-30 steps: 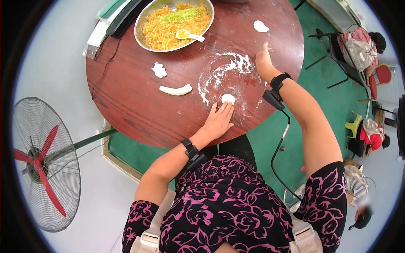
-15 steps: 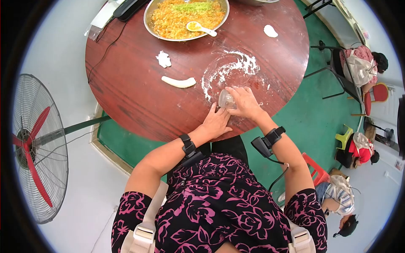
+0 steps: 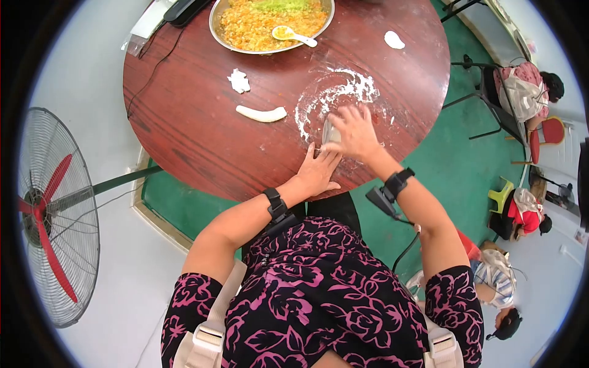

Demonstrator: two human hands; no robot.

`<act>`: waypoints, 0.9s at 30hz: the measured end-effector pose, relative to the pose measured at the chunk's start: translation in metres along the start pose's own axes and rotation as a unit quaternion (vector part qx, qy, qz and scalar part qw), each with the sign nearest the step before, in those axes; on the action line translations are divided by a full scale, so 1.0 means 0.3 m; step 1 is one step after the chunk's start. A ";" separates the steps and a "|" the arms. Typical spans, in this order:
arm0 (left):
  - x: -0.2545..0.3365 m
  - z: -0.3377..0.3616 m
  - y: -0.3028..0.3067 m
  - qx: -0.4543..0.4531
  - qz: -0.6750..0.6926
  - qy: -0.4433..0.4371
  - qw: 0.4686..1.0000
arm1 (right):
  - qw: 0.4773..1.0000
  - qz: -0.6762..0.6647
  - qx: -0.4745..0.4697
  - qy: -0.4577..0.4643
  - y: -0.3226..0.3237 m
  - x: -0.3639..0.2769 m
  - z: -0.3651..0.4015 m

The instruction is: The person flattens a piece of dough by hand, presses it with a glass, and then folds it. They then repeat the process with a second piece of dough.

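My right hand (image 3: pixel 356 136) is on a small clear cup (image 3: pixel 332 132), which looks tilted on the table. Its thumb is at the near side and its fingers reach over the far side, partly hiding the cup. Just to the left, my left hand (image 3: pixel 317 172) lies with fingers stretched out on the tabletop near the front edge, fingertips close to the cup. Anything beneath the cup or hands is hidden. White flour (image 3: pixel 334 92) is smeared beyond the cup. A roll of pale dough (image 3: pixel 261 114) lies to the left, with a ragged white lump (image 3: pixel 239 80) behind it.
A metal bowl (image 3: pixel 213 27) of chopped orange and green filling stands at the back of the round table (image 3: pixel 184 122), a white spoon (image 3: pixel 294 36) resting in it. A flat white piece (image 3: pixel 394 40) lies at the far right. A fan (image 3: pixel 58 214) stands left; people sit at right.
My right hand has shifted slightly forward and its fingers now spread over the cup. The cup has tipped or turned and is more covered. My left hand has barely moved.
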State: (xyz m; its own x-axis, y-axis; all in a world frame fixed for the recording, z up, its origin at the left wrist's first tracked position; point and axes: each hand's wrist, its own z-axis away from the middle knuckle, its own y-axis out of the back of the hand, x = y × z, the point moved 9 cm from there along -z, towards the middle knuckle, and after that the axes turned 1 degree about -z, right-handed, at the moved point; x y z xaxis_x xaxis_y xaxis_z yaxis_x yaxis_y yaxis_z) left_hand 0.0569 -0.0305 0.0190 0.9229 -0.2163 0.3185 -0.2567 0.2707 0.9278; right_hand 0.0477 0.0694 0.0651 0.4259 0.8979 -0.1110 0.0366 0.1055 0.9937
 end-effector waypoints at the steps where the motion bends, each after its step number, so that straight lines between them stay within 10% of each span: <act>1: -0.001 -0.002 -0.017 0.001 0.011 -0.002 1.000 | 0.999 -0.031 0.008 0.010 -0.010 -0.023 0.029; 15: -0.010 -0.023 0.029 0.102 0.069 -0.023 0.992 | 0.983 -0.126 -0.026 -0.129 -0.058 0.115 -0.002; 23: -0.216 -0.085 0.138 0.270 0.170 0.126 0.939 | 0.608 -0.630 0.162 -0.456 -0.222 0.412 0.241; 27: -0.252 -0.163 0.143 0.250 0.165 0.163 0.940 | 0.627 -0.618 0.141 -0.453 -0.208 0.320 0.317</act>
State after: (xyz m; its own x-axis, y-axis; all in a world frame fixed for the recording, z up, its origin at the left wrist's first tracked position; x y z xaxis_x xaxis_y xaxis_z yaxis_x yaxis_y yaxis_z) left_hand -0.0097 0.0433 0.0251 0.7877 0.1228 0.6037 -0.5714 -0.2205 0.7905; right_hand 0.1722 0.1084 -0.0065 0.2487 -0.4196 -0.8730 0.9489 0.2864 0.1327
